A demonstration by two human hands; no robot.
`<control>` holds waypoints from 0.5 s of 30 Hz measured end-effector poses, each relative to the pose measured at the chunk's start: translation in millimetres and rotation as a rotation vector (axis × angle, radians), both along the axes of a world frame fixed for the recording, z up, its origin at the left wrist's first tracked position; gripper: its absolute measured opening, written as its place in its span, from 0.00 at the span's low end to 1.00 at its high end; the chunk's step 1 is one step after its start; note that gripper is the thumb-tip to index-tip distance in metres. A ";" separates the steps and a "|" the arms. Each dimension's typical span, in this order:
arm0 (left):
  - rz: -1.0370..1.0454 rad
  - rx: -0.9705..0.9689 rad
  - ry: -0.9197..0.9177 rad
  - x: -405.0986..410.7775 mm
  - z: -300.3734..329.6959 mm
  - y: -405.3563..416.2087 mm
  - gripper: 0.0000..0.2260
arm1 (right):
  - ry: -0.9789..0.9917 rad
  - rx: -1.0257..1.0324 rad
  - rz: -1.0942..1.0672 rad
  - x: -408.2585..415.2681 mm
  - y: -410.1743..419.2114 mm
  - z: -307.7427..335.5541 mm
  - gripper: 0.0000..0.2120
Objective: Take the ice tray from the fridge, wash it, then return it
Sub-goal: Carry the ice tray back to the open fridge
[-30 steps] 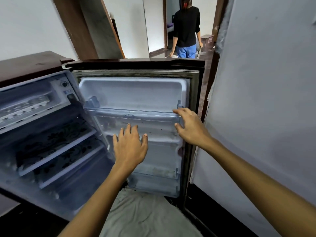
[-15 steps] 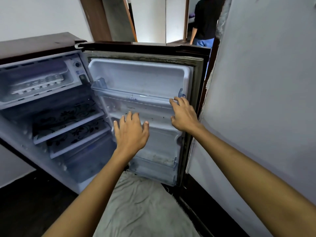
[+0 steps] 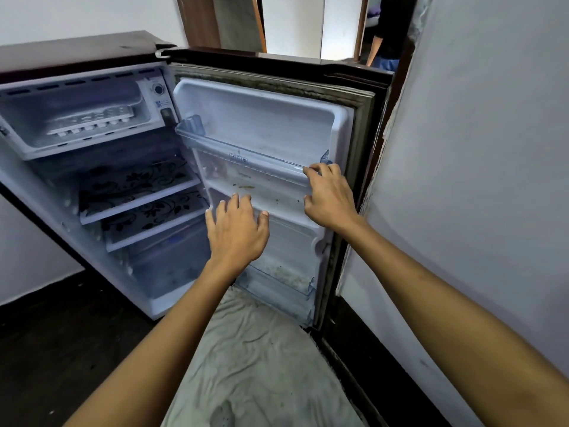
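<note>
Ice tray (image 3: 92,121), white and long, lies in the freezer compartment (image 3: 27,140) at the top left of the small fridge (image 3: 77,50), well apart from both hands. Nothing blocks the way to it; the compartment's front stands open toward the room.

Below the freezer, two shelves (image 3: 135,204) with a black floral pattern sit one under the other, and a clear crisper drawer (image 3: 166,269) fills the bottom; I cannot tell what, if anything, is on or in them. A round dial (image 3: 158,89) sits on the panel just right of the freezer.

Swung open to the right, the fridge door (image 3: 264,118) shows its white inner liner, with a grimy gasket (image 3: 363,124) round the edge. A clear door rack (image 3: 246,155) crosses the upper part and another clear bin (image 3: 277,291) sits at the bottom, speckled with dirt.

Her or his right hand (image 3: 331,198) is at the right end of the upper rack, fingertips curled onto its front rail. The left hand (image 3: 237,232) hovers in front of the door's middle ledge, fingers loosely spread and slightly bent, holding nothing.

On the dark floor (image 3: 61,349) near the door's foot lies a crumpled grey cloth (image 3: 261,365). A pale wall (image 3: 477,149) rises just right of the door. Far behind, through a doorway, another person (image 3: 388,35) in a dark top stands partly in view.
</note>
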State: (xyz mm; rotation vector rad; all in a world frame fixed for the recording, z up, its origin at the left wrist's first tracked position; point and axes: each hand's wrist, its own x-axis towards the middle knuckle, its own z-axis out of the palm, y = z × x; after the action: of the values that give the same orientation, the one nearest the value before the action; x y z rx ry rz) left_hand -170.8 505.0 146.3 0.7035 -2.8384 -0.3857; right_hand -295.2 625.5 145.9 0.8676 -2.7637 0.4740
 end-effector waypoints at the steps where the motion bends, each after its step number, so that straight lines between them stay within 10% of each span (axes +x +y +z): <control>1: 0.006 0.004 0.000 3.0 -1.4 -0.5 0.23 | 0.014 -0.008 0.012 5.5 -1.2 -0.3 0.26; 15: 0.197 0.035 -0.021 58.3 -22.1 -37.8 0.19 | 0.159 -0.036 0.284 112.2 -61.9 -3.6 0.28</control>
State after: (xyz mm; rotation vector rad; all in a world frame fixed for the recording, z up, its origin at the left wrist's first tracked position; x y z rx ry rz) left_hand -112.5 467.2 124.2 0.9891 -2.7542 -0.3987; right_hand -183.0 563.7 142.3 1.2392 -2.4924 0.4767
